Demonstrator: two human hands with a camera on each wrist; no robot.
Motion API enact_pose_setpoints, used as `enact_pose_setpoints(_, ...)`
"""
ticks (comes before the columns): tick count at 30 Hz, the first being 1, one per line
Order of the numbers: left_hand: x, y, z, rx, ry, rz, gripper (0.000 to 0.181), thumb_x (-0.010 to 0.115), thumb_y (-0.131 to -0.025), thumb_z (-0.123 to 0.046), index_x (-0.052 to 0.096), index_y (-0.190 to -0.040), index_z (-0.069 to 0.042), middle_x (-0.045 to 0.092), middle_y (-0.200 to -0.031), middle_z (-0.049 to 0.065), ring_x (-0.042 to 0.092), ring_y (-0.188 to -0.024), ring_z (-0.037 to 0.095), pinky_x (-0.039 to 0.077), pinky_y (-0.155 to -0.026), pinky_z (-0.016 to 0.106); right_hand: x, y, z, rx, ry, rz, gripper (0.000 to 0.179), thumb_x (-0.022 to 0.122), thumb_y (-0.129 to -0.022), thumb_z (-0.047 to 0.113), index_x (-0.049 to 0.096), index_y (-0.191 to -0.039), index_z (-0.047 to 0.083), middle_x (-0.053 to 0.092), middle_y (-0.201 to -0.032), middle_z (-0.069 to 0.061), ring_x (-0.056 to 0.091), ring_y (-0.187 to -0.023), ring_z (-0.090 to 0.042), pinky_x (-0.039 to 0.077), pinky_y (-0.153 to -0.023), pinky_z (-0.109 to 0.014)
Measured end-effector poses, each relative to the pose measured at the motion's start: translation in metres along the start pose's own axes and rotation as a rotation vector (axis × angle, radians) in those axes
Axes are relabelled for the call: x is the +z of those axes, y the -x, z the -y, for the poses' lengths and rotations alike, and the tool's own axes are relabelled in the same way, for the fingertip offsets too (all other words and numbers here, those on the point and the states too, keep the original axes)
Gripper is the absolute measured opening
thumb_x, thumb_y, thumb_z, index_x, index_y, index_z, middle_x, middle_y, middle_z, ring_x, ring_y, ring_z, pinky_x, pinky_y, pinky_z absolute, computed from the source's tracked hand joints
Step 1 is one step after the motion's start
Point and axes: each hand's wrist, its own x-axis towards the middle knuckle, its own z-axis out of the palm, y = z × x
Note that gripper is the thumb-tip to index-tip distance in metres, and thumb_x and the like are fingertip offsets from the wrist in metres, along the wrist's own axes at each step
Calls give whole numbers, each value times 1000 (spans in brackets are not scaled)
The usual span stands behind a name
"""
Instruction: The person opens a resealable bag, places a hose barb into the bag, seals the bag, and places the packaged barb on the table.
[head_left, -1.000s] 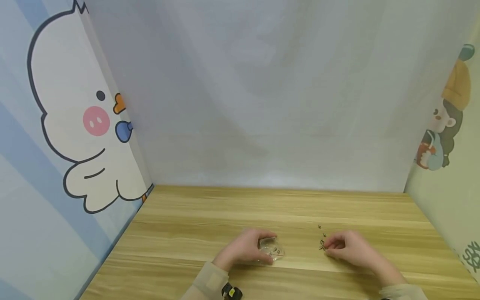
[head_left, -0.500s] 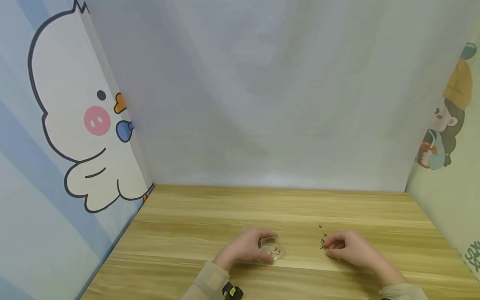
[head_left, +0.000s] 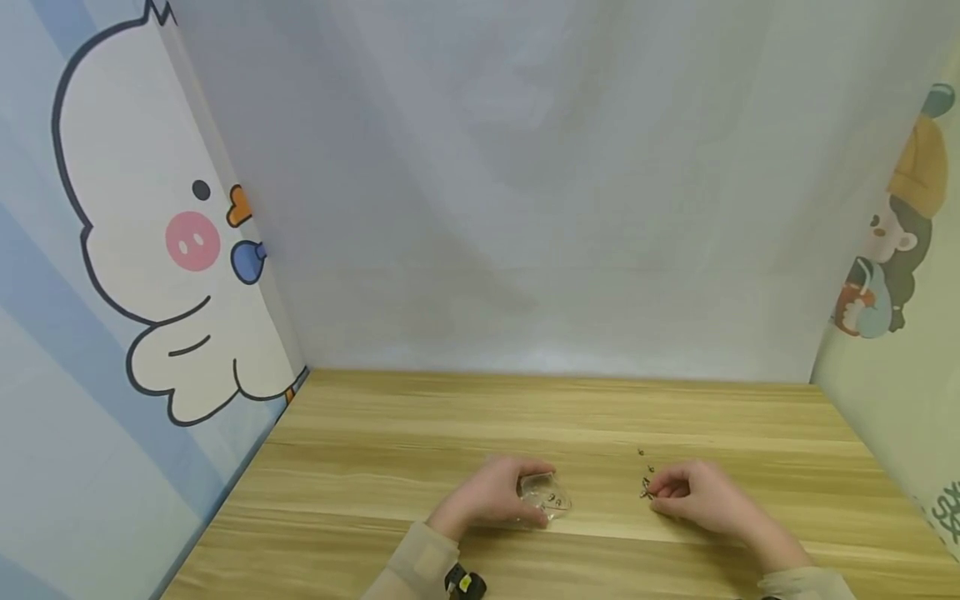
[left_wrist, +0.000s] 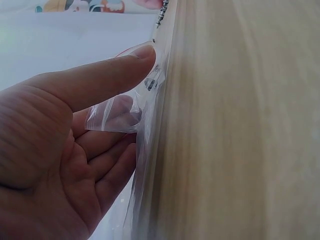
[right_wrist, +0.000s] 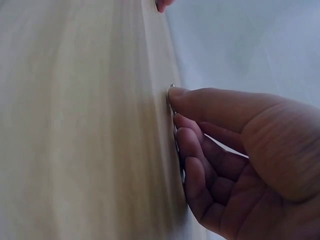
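In the head view my left hand (head_left: 498,492) holds a clear plastic zip bag (head_left: 543,493) on the table. A few small metal pieces (head_left: 555,500) lie inside the bag. Thumb and fingers spread round its edges, and the left wrist view shows the thumb (left_wrist: 107,77) pressing the film of the bag (left_wrist: 112,115). To the right, my right hand (head_left: 693,496) has its curled fingers and thumb at a small pile of metal screws (head_left: 645,489). Its thumb tip (right_wrist: 177,94) touches one small screw (right_wrist: 172,86) in the right wrist view; the fingertips partly hide the pile.
Two loose metal pieces, one of them a small screw (head_left: 650,468), lie beyond the pile. The wood-grain table (head_left: 420,417) meets a grey backdrop (head_left: 525,208) behind and printed side walls left and right. A black device (head_left: 465,582) sits at the left wrist.
Both hands stay almost where they were. The pieces in the bag and the pile look much the same, with only a very slight shift of the camera view.
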Motion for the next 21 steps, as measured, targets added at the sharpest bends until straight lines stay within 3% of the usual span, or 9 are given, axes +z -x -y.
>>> enact_pose_setpoints(21,0,-2,0,4,13,8,73,97,-79,-25,68,-145,-13,67,-144,-5,59,-126,8,45,-112,32,2,-1,-2,-3,57,-28,8,84,-92,15,77,-93,12,69,-85,8,61,-77,-2,54,-68,-25)
